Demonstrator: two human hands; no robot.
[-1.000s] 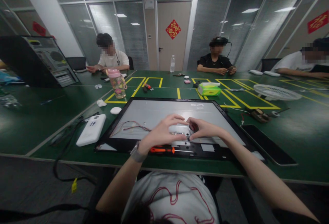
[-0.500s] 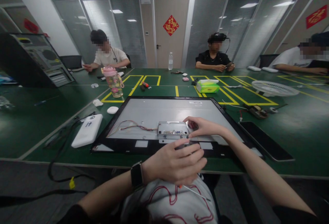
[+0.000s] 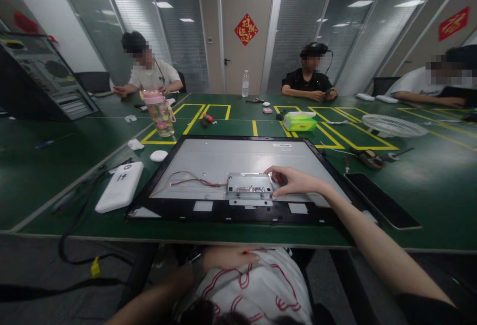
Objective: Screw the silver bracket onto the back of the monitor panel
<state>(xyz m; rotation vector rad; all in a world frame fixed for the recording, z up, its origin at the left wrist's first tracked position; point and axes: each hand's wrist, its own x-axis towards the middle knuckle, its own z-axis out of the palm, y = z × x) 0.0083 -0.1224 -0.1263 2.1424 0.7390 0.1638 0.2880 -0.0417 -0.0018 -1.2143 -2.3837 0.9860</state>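
Note:
A metal board housing with a row of ports sits on the grey back of a flat display panel with a black frame. My right hand holds the housing's right end, thumb at the front and fingers behind. Thin wires run from its left side. Below the table edge, my left hand is against the white shirt, closed around a screwdriver. Only the tool's orange part and thin shaft show; most of the fingers are in shadow.
To the left are a white power bank, a round white case and a pink-lidded bottle. A black phone lies right. Behind are a tissue pack and a white fan grille. Three people sit across the table.
My left hand has dropped from in front of the housing to below the table edge, taking the screwdriver along. My right hand stays on the housing. The view has shifted slightly.

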